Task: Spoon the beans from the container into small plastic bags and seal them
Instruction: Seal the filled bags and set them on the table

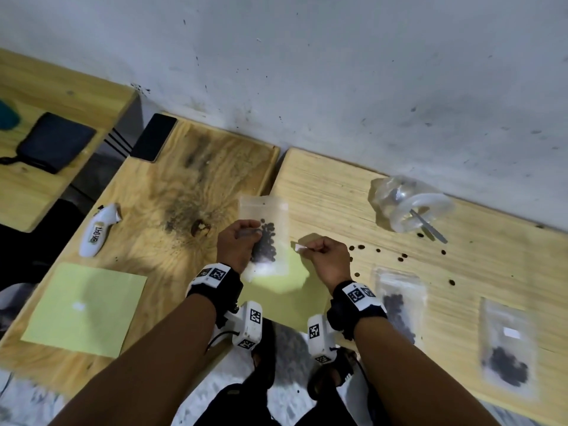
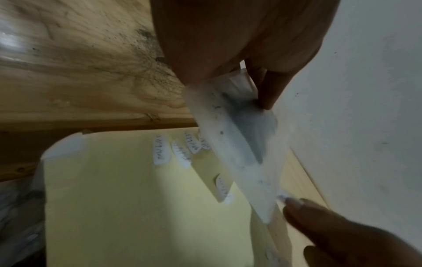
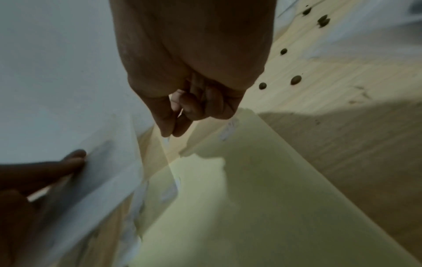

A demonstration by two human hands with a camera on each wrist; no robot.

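My left hand grips a small clear plastic bag partly filled with dark beans and holds it upright above the table; the left wrist view shows the fingers curled round the bag. Just to its right, my right hand pinches a small white label sticker between thumb and forefinger. The clear container lies on its side at the back right with a metal spoon sticking out of its mouth.
Two filled bags lie at the right. Loose beans dot the table. A yellow sheet with written stickers lies under my hands, another sheet at the left. A phone and a white device lie further left.
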